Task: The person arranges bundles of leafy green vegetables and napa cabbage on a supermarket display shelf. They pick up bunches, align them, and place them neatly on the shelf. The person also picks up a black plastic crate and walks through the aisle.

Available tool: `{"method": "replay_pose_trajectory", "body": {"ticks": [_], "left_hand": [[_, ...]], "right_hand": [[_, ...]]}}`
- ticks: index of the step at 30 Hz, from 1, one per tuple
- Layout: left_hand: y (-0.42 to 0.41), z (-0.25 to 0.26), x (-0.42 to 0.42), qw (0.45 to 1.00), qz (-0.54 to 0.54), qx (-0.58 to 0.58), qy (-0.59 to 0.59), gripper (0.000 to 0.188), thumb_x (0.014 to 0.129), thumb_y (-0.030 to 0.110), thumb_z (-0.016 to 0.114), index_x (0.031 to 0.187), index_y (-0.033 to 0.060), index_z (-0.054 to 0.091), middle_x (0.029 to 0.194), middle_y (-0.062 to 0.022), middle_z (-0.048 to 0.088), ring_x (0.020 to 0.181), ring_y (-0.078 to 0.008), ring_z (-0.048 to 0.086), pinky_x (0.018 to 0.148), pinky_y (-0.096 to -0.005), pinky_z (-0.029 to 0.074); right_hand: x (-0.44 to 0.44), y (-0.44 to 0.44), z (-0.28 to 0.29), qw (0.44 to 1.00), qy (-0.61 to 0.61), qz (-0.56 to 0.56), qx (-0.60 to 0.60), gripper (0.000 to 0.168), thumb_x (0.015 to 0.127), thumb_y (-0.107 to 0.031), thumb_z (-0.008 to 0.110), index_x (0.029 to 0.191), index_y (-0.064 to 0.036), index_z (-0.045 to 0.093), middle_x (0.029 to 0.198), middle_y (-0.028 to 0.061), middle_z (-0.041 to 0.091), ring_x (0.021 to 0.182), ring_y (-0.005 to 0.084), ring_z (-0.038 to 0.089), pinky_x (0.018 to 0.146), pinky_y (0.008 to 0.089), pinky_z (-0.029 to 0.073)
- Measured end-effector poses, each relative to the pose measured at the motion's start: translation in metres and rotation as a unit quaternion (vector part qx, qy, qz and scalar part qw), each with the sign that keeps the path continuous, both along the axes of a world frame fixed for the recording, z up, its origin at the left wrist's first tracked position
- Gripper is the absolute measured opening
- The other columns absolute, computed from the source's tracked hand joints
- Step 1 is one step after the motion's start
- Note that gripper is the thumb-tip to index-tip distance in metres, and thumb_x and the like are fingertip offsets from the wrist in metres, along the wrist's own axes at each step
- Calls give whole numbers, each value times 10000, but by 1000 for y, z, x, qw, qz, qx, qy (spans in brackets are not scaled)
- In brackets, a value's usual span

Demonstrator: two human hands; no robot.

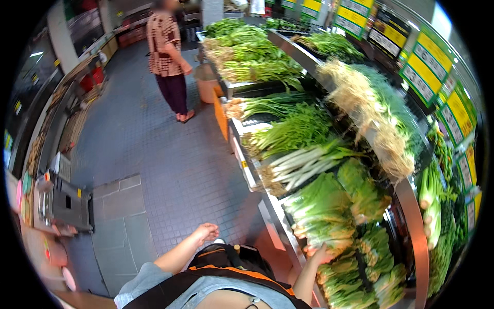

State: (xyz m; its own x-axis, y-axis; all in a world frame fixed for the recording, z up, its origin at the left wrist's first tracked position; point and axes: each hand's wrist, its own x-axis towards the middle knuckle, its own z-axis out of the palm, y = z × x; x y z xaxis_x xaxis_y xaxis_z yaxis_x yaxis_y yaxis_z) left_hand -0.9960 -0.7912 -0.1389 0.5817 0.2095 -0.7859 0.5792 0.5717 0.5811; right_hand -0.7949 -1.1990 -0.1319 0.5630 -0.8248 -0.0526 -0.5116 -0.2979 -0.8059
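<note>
My left hand (207, 233) hangs in front of my body over the tiled floor, its fingers loosely curled with nothing visible in them. At the vegetable display, my right hand (323, 255) reaches to the stem ends of a pile of leafy lettuce (324, 208). Its fingers are blurred against the stems, so whether they grip cannot be told. More bundled leafy greens (343, 280) lie just below that hand. Beyond the lettuce are white-stemmed leeks (301, 166) with roots on and a bunch of feathery greens (297, 129).
A metal ledge (413, 231) separates the upper shelf, where rooted scallions (370, 104) are stacked. Price signs (428, 65) stand behind. A person (165, 50) stands on the tiled floor (127, 131) beside a pinkish bin (206, 83). A steel cabinet (69, 204) is at left.
</note>
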Motion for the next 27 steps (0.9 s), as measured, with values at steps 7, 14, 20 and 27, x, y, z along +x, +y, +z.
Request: {"method": "replay_pose_trajectory", "body": {"ticks": [7,14,20,27], "left_hand": [[82,25,14,991,115,20,-62,244,848,243,548,1042,107,489,861,-71,607,746,-176,601,603,-315,484],[168,99,70,938,205,24,-277,457,875,249,513,1274,168,306,925,-101,603,775,-194,597,640,-345,478],[216,114,108,945,171,-13,-277,542,881,242,505,1334,158,219,949,-110,594,803,-191,586,648,-331,468],[258,150,132,943,132,20,-305,596,876,237,514,1366,165,184,931,-86,592,784,-160,576,642,-305,461]], "right_hand": [[12,92,104,951,-205,230,2,534,754,-36,542,1250,31,356,1289,179,354,1183,300,351,1009,375,248],[93,129,261,762,-472,437,-81,363,769,31,537,1122,-8,465,1213,111,437,1149,227,414,992,328,296],[165,120,389,773,-458,391,-199,244,787,-48,527,1030,-30,547,1060,73,552,974,178,501,838,290,392],[247,127,416,783,-355,377,-344,173,785,-110,561,936,-27,583,819,81,620,745,168,583,702,275,451]]}}
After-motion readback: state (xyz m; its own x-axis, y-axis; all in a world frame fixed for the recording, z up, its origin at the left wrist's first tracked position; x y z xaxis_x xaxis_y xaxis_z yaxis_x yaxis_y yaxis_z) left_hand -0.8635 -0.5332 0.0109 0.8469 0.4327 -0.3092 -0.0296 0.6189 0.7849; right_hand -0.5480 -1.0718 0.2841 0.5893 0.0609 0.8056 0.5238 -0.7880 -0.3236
